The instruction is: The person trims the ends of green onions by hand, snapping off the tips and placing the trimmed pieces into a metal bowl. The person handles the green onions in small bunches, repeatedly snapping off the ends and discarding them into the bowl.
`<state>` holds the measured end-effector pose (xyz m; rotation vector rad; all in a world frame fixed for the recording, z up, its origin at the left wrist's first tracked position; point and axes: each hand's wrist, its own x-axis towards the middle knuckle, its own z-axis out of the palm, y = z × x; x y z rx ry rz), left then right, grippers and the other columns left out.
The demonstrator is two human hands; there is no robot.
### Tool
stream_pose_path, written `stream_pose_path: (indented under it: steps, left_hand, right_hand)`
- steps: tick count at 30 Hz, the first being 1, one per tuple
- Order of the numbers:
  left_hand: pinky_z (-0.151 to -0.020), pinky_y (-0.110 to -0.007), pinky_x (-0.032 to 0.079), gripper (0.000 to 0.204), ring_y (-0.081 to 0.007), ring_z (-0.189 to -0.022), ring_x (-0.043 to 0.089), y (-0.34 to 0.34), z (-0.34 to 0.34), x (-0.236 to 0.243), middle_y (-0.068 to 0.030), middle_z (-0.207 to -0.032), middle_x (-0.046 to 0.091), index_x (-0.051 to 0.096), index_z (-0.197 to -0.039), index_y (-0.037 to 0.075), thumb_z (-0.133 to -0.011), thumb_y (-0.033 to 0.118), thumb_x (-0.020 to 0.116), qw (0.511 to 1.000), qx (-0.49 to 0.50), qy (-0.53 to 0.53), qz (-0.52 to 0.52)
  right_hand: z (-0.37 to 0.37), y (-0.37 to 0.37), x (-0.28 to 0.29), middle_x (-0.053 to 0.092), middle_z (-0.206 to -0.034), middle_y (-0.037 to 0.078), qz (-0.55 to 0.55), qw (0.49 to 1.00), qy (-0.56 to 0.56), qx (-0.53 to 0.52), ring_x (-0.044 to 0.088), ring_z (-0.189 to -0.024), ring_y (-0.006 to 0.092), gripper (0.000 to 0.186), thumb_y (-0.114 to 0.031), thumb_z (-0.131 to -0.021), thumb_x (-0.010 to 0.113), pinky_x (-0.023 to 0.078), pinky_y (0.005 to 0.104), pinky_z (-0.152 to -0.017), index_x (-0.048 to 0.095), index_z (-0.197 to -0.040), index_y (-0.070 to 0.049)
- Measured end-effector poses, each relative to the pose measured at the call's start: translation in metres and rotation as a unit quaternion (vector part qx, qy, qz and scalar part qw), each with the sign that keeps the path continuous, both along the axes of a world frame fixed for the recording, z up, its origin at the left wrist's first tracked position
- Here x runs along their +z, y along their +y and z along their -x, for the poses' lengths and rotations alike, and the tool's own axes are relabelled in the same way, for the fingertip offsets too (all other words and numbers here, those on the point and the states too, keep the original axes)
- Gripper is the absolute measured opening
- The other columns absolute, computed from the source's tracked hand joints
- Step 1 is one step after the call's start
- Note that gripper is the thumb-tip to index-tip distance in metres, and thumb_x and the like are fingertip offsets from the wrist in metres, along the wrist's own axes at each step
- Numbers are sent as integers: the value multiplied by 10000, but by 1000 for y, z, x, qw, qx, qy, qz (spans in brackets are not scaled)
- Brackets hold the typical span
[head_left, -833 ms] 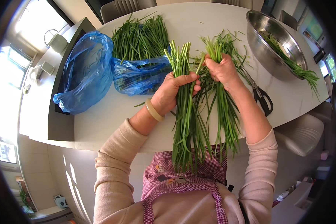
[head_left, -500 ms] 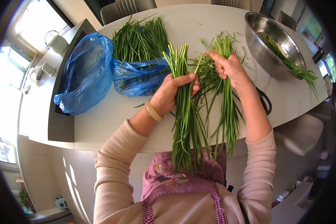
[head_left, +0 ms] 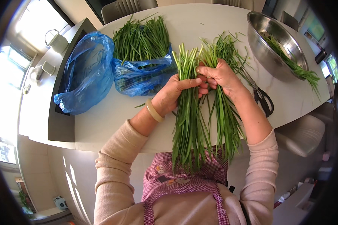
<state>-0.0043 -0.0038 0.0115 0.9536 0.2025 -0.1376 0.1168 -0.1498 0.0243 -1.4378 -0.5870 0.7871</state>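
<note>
My left hand is closed round a bunch of garlic chives, its pale cut ends up and its green leaves hanging over the table's near edge. Beside it my right hand grips a second, thinner bunch, held the same way up. The fingers of both hands meet between the two bunches. Behind my right hand, loose chive bits lie scattered on the table. Black-handled scissors rest to the right of my right forearm.
A large pile of chives sits at the back left, partly in a blue plastic bag. At the right stands a tilted steel bowl with chives hanging over its rim. The white table has a curved edge; chairs surround it.
My right hand has come left and slightly down with its bunch, up against my left hand. More of the scissors shows now. My left hand has hardly moved.
</note>
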Motion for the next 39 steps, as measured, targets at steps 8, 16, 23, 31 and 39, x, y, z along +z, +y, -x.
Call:
stream_pose_path:
  steps: [8,16,23,31,39]
  left_hand:
    - [-607,-266,511,115,-136,-658,604,2,-4,-5,-46,-807,631,621,-946,26,-866,101,657,998,58,14,8]
    - [-574,-255,503,105,-124,-636,600,1,-1,-4,-40,-765,630,619,-933,32,-871,106,659,998,65,0,13]
    - [-582,-253,506,103,-132,-637,602,4,-1,-1,-51,-759,628,615,-928,18,-870,92,658,999,37,7,20]
    - [-576,-270,514,102,-152,-623,604,0,-3,-6,-63,-746,625,603,-901,17,-856,77,672,997,73,-17,18]
    - [-594,-257,528,130,-142,-656,625,2,-1,-7,-65,-771,640,614,-919,20,-847,101,686,995,90,-20,-34]
  right_hand:
    - [-10,-6,2,462,-566,-69,-70,995,68,-25,407,-416,27,138,-202,-855,682,329,206,-386,639,-845,-71]
    - [-6,-6,5,495,-619,-48,-64,996,40,50,400,-427,31,152,-208,-860,679,326,208,-383,639,-887,-64]
    - [-23,-10,-3,489,-610,-43,-68,997,7,-35,402,-426,36,133,-184,-862,654,331,210,-382,634,-912,-63]
    - [-32,-14,-4,421,-562,-81,-49,979,-57,-192,364,-403,34,200,-224,-845,695,279,206,-354,630,-961,-76]
    - [-14,-8,-6,473,-566,-67,1,999,-44,29,393,-407,18,153,-206,-838,701,312,183,-357,613,-859,-82]
